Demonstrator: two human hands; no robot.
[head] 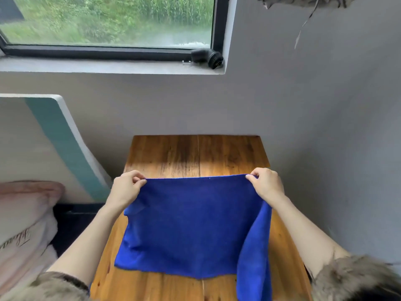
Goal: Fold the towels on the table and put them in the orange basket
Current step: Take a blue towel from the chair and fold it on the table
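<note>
A blue towel (191, 224) hangs stretched between my two hands above the wooden table (195, 155). My left hand (127, 187) pinches the towel's upper left corner, and my right hand (265, 183) pinches the upper right corner. The top edge runs straight between them. The lower part drapes onto the table, and a long fold of it hangs down on the right side toward the near edge. No orange basket is in view.
The table stands against a grey wall (325, 127) below a window (108, 22). A black object (208, 57) lies on the sill. A bed with a pink pillow (23, 205) is at the left.
</note>
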